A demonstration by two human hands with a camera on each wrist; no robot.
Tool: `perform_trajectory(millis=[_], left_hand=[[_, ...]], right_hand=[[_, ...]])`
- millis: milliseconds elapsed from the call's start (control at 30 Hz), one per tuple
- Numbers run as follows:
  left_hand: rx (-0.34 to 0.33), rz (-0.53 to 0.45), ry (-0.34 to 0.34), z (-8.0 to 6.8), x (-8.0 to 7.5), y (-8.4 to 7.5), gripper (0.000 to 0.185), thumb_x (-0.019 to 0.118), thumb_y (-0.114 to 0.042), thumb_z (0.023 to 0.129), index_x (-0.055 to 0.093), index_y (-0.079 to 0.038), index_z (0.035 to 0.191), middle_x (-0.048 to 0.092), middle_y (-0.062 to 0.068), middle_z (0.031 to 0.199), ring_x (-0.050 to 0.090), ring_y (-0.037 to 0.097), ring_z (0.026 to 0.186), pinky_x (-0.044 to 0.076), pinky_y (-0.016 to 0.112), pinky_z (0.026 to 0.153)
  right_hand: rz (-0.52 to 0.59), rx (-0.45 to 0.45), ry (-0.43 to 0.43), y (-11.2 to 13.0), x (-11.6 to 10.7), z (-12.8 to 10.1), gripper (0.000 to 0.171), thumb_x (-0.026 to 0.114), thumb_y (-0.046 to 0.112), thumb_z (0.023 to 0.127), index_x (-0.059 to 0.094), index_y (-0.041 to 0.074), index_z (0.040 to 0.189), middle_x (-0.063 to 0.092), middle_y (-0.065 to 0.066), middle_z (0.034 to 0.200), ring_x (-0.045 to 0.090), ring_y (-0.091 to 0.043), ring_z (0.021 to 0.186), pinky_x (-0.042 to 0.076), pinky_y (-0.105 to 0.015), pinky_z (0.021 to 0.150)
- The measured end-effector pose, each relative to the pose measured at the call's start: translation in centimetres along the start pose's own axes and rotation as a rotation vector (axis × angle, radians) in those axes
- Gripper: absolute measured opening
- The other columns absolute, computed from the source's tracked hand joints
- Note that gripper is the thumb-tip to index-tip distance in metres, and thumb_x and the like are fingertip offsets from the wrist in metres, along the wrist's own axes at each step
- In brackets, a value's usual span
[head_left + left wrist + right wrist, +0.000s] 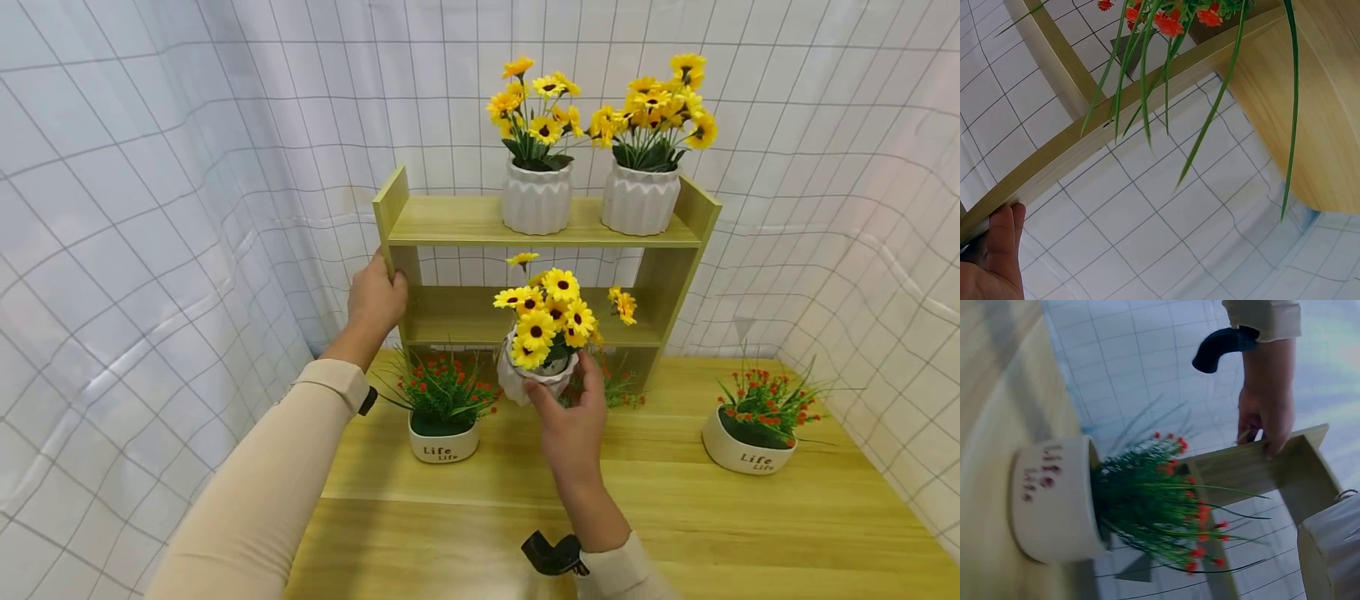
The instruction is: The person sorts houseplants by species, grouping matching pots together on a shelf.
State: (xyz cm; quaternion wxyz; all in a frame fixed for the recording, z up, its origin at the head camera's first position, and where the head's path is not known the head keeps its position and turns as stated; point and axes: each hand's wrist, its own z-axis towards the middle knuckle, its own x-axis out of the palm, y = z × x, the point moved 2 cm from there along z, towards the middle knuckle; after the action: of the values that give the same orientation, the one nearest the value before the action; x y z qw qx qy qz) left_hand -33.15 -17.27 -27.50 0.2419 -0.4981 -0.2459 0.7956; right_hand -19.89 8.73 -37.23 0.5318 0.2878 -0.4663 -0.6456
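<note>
Beige sleeve (622, 577) at five o'clock leads to the right hand (573, 433), fingers pinching potted sunflowers (537, 330) near centre, partly blocking the shelf (450, 218). Red-flowered planters (444, 437) stand on the surface (465, 542) at seven and four. At nine, the left hand (377, 298) grips the shelf's side; yellow-flowered pots (537, 200) top it at one and two.

White sheeting (135, 250) printed with a thin dark grid encloses the left, back and right of the head view, its lines bending where the material creases and folds. It looks cool and bluish at the left of that frame, creamier at the lower right. A yellowish wooden surface (750, 533) spans the bottom, its grain running mostly sideways and its right edge slanting toward the lower right corner. Soft shadow (348, 533) darkens its left part. Pale light brightens the right wrist view's upper right.
</note>
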Motion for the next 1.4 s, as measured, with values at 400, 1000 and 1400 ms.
perform_trajectory(millis=[400,1000,1400], left_hand=[[0.006,-0.005,-0.003,0.0,0.0,0.1,0.039,0.045,-0.019,0.103,0.048,-0.006,0.139,0.064,0.026,0.121,0.063,0.045,0.105,0.050,0.057,0.082],[-0.003,-0.006,0.001,-0.5,-0.3,0.1,0.039,0.045,-0.019,0.103,0.047,-0.006,0.140,0.063,0.026,0.121,0.063,0.044,0.104,0.051,0.056,0.081],[0.003,-0.009,-0.003,-0.5,-0.3,-0.1,0.038,0.047,-0.019,0.103,0.048,-0.004,0.138,0.063,0.027,0.122,0.062,0.045,0.107,0.050,0.057,0.084]], right_hand=[[-0.048,-0.192,-0.035,5.6,0.4,5.5,0.071,0.081,0.024,0.085,0.046,0.013,0.146,0.051,-0.001,0.134,0.051,-0.019,0.112,0.048,-0.033,0.085],[0.223,-0.102,0.084,10.1,3.0,9.5,0.070,0.082,0.028,0.083,0.049,0.016,0.143,0.054,-0.013,0.125,0.059,-0.026,0.110,0.052,-0.033,0.088],[0.117,-0.035,0.120,11.7,5.4,12.0,0.070,0.085,0.028,0.080,0.053,0.015,0.141,0.055,-0.011,0.123,0.058,-0.024,0.107,0.053,-0.035,0.083]])
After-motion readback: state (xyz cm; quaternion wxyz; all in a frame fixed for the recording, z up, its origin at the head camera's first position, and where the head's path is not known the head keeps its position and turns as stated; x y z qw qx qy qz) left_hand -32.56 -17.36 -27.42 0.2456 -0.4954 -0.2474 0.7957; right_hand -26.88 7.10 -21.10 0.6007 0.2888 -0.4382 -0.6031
